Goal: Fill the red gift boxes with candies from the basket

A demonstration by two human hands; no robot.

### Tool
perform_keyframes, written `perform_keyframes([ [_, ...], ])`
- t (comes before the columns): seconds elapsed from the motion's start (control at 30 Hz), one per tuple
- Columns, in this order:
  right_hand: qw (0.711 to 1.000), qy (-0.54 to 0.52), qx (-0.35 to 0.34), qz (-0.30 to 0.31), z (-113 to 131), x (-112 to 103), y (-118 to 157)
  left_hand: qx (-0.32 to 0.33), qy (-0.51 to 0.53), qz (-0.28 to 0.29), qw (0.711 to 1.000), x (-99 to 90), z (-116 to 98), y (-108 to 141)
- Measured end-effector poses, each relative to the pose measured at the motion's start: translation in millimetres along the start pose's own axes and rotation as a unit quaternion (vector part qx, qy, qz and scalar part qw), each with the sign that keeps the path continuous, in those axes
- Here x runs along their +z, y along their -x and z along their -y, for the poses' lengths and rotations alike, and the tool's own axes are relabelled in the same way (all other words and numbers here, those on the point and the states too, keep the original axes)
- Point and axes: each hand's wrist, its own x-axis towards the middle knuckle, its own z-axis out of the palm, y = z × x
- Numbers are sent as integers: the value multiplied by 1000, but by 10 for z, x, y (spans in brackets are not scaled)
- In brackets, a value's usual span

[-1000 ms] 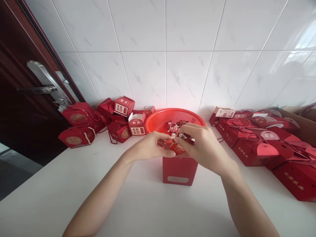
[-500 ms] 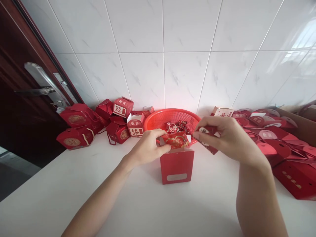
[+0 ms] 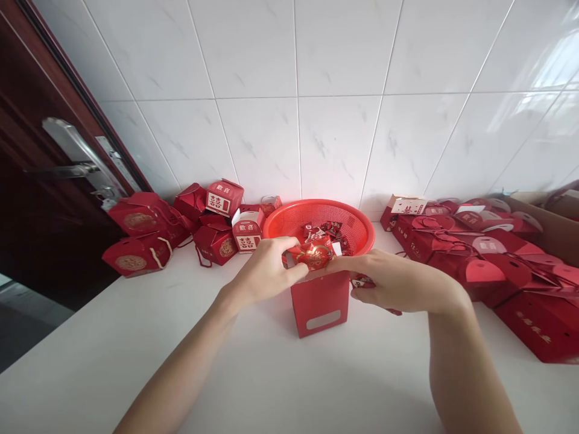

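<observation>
A red gift box (image 3: 320, 301) with a pale oblong patch on its front stands tilted slightly on the table, its top unfolded. At its mouth, my left hand (image 3: 265, 271) pinches a shiny red packet with gold print (image 3: 316, 253). My right hand (image 3: 400, 280) is closed on a small dark red candy packet (image 3: 362, 281), mostly hidden by the fingers. Its index finger reaches across to the box's rim and touches the gold-printed packet or the edge; I cannot tell which. Behind the box is a red plastic basket (image 3: 283, 220) holding small red wrapped candies (image 3: 332, 230).
Several red gift boxes (image 3: 221, 199) are piled at the left against the tiled wall (image 3: 339, 144). Many more red boxes (image 3: 502, 259) lie flat or folded at the right, beside a brown carton (image 3: 543, 220). A dark door (image 3: 27, 199) stands at the far left of the white table (image 3: 289, 380).
My right hand has moved left and down to the box's side, carrying its candy packet. The box leans slightly, and the gold-printed packet has shifted a little left in my left hand.
</observation>
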Motion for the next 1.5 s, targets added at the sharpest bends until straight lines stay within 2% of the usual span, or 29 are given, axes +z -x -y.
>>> perform_keyframes([
  [0.13,1000,16,11,5,-23,11,-12,1,-32,-2,999,5,-10,0],
  [0.37,993,91,80,11,32,23,19,13,-111,-31,993,-21,-32,16],
  [0.53,990,117,74,3,48,79,5,-6,-146,-29,989,14,-89,41],
  [0.63,989,128,69,-23,59,102,-26,4,-173,-25,985,44,-119,54],
  [0.7,988,132,82,-17,80,95,-38,12,-183,-23,983,56,-126,60],
  [0.83,985,135,106,24,123,55,-27,26,-161,-18,986,56,-111,61],
  [0.93,984,134,114,31,125,47,-10,31,-159,-20,987,55,-95,58],
  [1.17,986,142,89,21,124,67,-19,11,-143,-17,989,127,-110,17],
  [1.5,986,141,85,9,90,91,-32,61,-113,-11,992,165,-13,2],
])
